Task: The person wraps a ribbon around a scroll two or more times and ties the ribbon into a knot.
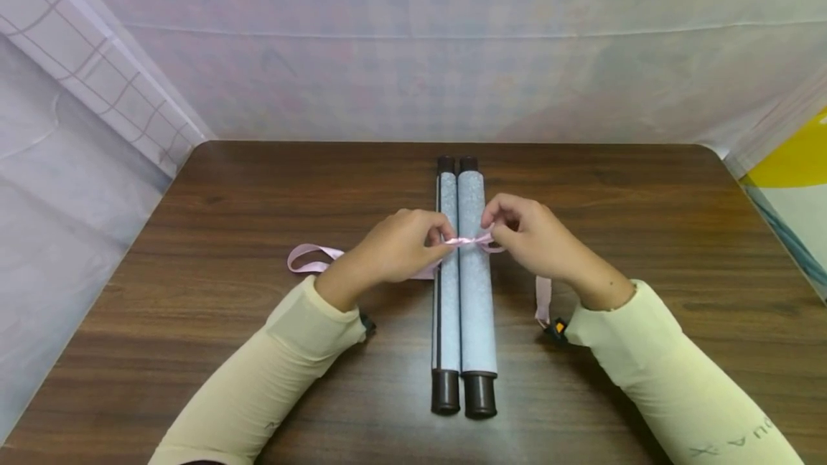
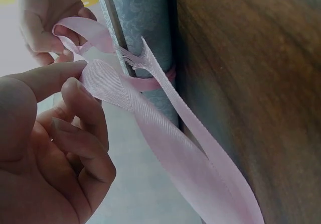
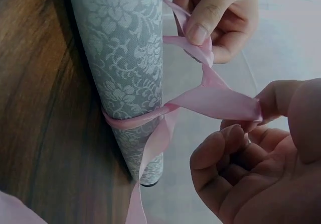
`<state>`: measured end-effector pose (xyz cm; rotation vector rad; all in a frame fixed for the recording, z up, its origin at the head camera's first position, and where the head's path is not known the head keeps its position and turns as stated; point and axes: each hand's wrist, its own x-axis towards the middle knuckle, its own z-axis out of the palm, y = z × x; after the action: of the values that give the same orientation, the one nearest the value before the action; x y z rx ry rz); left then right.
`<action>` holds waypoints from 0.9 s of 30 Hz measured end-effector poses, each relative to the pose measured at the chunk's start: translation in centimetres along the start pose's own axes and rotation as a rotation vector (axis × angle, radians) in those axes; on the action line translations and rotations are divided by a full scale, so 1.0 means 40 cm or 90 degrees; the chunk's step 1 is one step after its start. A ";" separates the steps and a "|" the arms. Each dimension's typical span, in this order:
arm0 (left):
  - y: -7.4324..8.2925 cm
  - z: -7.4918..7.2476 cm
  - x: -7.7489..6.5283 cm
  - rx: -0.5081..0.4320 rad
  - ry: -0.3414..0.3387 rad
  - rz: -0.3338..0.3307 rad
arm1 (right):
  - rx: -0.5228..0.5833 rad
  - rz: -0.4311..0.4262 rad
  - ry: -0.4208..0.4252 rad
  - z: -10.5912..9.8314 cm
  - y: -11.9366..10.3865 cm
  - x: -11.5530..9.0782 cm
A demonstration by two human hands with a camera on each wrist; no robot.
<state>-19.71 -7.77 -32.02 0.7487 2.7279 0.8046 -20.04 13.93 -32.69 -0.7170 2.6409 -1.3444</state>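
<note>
A pale sheet (image 1: 452, 56) hangs behind a brown wood-grain table (image 1: 226, 235); a yellow patch (image 1: 791, 156) shows at right. Mid-table lies a patterned scroll (image 1: 478, 321) in two rolls side by side, long axis running from the near side toward the far edge, dark caps at both ends. Pink ribbon (image 1: 464, 241) wraps it, looping onto the wood at left. The left hand (image 1: 402, 242), partly blocking that stretch, pinches the ribbon; the right hand (image 1: 533, 239) pinches it opposite.
</note>
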 end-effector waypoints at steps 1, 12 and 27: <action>0.000 0.000 0.000 0.000 0.000 0.000 | 0.002 -0.001 -0.004 -0.001 0.002 0.000; -0.003 -0.002 0.002 0.015 0.003 -0.003 | -0.057 0.002 -0.112 -0.018 0.011 -0.007; -0.007 -0.004 0.002 0.023 0.006 -0.008 | -0.022 -0.045 0.000 -0.038 0.016 -0.004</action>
<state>-19.97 -8.00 -32.04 0.7371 2.7593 0.7592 -20.56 15.45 -32.26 -0.8216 2.6694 -1.3185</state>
